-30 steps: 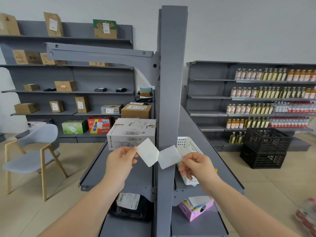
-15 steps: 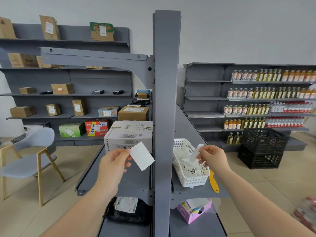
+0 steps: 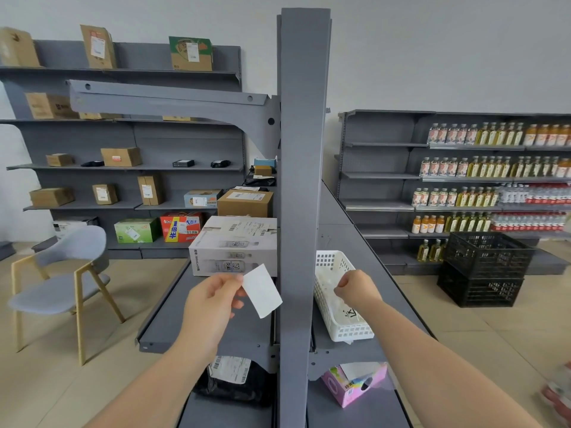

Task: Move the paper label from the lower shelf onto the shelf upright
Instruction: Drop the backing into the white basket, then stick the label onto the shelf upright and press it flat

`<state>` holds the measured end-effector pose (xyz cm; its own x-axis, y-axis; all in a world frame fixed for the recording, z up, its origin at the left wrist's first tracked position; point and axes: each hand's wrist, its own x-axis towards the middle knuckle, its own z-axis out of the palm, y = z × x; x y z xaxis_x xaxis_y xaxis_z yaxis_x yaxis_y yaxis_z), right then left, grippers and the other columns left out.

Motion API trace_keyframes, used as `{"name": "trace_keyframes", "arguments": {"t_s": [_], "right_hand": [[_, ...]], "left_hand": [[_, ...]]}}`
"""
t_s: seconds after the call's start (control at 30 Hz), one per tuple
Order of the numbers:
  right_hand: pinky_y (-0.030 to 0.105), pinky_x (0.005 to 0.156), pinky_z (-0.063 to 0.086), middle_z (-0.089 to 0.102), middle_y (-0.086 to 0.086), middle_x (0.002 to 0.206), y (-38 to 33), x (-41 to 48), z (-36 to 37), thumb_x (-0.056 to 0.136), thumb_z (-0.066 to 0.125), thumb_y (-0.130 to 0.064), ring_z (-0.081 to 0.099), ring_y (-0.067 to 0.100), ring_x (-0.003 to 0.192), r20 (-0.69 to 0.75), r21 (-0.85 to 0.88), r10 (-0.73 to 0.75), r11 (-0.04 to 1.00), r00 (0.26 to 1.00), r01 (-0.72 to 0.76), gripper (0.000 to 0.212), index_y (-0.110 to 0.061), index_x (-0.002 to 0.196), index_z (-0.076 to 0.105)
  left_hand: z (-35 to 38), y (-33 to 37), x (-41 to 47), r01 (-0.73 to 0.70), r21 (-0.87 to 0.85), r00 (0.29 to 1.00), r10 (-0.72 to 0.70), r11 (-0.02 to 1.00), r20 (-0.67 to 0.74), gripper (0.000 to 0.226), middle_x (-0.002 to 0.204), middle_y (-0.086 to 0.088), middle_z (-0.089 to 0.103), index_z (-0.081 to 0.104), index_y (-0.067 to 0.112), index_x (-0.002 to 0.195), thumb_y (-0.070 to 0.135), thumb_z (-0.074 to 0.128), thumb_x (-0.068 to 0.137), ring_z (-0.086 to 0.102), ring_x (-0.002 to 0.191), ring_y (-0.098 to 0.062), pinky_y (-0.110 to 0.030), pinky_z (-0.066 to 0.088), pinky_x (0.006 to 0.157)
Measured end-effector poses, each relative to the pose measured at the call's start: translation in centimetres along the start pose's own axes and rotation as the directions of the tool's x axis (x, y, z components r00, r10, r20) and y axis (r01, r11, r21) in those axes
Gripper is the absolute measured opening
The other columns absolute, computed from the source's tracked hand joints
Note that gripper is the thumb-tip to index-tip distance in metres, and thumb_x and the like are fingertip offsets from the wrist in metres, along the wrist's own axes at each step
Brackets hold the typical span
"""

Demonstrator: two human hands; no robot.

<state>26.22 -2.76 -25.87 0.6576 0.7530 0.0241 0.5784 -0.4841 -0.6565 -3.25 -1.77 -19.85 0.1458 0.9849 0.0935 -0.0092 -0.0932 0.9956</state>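
Observation:
A blank white paper label (image 3: 262, 290) is pinched by its left edge in my left hand (image 3: 213, 299), just left of the grey shelf upright (image 3: 304, 180) and slightly apart from it. My right hand (image 3: 355, 288) is on the other side of the upright, lowered into the white plastic basket (image 3: 336, 333) with its fingers curled together. Nothing shows in that hand. The lower shelf (image 3: 370, 410) lies beneath the basket's shelf.
A white carton (image 3: 234, 245) and a brown box (image 3: 245, 202) stand on the left shelf behind the label. Below are a black parcel (image 3: 234, 384) and a pink tissue box (image 3: 355, 386). A grey chair (image 3: 61, 288) stands left, black crates (image 3: 485, 268) right.
The two white sheets were pulled apart. My right hand carried its sheet right of the upright and down into the basket. My left hand stays holding the label by the upright.

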Motion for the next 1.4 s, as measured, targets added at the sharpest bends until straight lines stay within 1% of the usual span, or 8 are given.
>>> {"name": "trace_keyframes", "arguments": {"t_s": [0.1,0.23,0.37,0.47,0.57,0.7,1.03,1.4], "right_hand": [[0.028,0.056,0.047,0.060,0.006,0.067,0.4,0.2,0.0,0.081,0.064,-0.015,0.053,0.024,0.055,-0.045,0.050,0.007,0.999,0.999,-0.005,0.019,0.003,0.087,0.067],[0.026,0.053,0.048,0.065,0.003,0.086,-0.1,-1.2,-1.2,0.087,0.062,-0.029,0.060,0.019,0.057,-0.155,0.057,-0.024,0.998,0.988,0.034,0.016,-0.014,0.093,0.067],[0.030,0.058,0.050,0.066,0.006,0.084,-2.4,-5.0,-2.8,0.093,0.051,-0.026,0.060,0.021,0.066,-0.335,0.499,-0.005,0.847,0.942,0.182,0.019,-0.020,0.106,0.064],[0.024,0.061,0.044,0.064,0.005,0.078,-4.8,-10.7,-3.1,0.089,0.060,-0.017,0.054,0.011,0.065,-0.460,0.544,-0.233,0.689,0.857,0.479,0.010,-0.026,0.090,0.064],[0.015,0.069,0.043,0.062,-0.011,0.081,-6.2,-15.6,-2.0,0.079,0.068,-0.031,0.057,0.009,0.079,-0.391,0.340,-0.532,0.675,0.751,0.655,0.012,-0.031,0.090,0.063],[0.015,0.086,0.043,0.058,-0.019,0.103,-6.6,-17.4,-0.1,0.068,0.063,-0.060,0.052,0.001,0.101,-0.170,0.068,-0.604,0.781,0.779,0.620,0.050,-0.028,0.106,0.059],[0.014,0.072,0.050,0.074,-0.016,0.079,-6.3,-16.7,0.1,0.080,0.073,-0.027,0.068,0.002,0.078,-0.115,0.473,-0.376,0.793,0.919,0.384,0.001,-0.027,0.079,0.073],[0.016,0.063,0.052,0.072,-0.012,0.070,-6.8,-16.1,-0.7,0.080,0.070,-0.030,0.067,0.000,0.069,-0.159,0.416,-0.335,0.830,0.929,0.370,0.008,-0.025,0.074,0.072]], "left_hand": [[0.2,-0.1,-0.1,0.002,0.008,1.000,-0.002,1.000,0.004,0.014,0.065,0.006,0.071,0.073,0.015,0.085,0.017,0.060,0.090,0.058,0.063,-0.016,-0.029,0.045,0.061],[0.5,0.0,-0.2,0.008,0.001,1.000,-0.008,1.000,0.017,0.014,0.065,0.005,0.071,0.072,0.013,0.085,0.017,0.060,0.090,0.057,0.062,-0.016,-0.029,0.045,0.061],[0.7,0.2,-0.3,0.016,-0.012,0.999,-0.015,1.000,0.036,0.013,0.064,0.003,0.071,0.073,0.010,0.083,0.016,0.062,0.088,0.057,0.061,-0.016,-0.029,0.044,0.060],[1.4,0.2,-0.8,0.021,0.006,0.997,-0.022,1.000,0.078,0.016,0.061,0.002,0.072,0.073,0.009,0.077,0.017,0.063,0.087,0.057,0.058,-0.015,-0.029,0.044,0.061],[2.4,-0.1,-1.2,-0.010,0.037,0.993,0.006,0.999,0.114,0.025,0.059,0.000,0.070,0.071,0.006,0.066,0.020,0.065,0.086,0.056,0.055,-0.014,-0.028,0.044,0.061],[3.3,-0.4,-1.7,-0.057,0.050,0.988,0.050,0.997,0.145,0.031,0.053,0.000,0.061,0.063,0.009,0.053,0.018,0.068,0.083,0.054,0.055,-0.013,-0.030,0.044,0.057],[4.5,0.0,-2.2,-0.094,0.096,0.971,0.070,0.991,0.228,0.029,0.055,-0.004,0.055,0.059,0.011,0.057,0.024,0.070,0.080,0.046,0.048,-0.007,-0.020,0.038,0.052],[5.1,0.5,-2.2,-0.113,0.099,0.971,0.089,0.989,0.220,0.033,0.051,-0.002,0.050,0.065,-0.003,0.072,0.028,0.074,0.078,0.043,0.045,-0.008,-0.015,0.038,0.047]]}}
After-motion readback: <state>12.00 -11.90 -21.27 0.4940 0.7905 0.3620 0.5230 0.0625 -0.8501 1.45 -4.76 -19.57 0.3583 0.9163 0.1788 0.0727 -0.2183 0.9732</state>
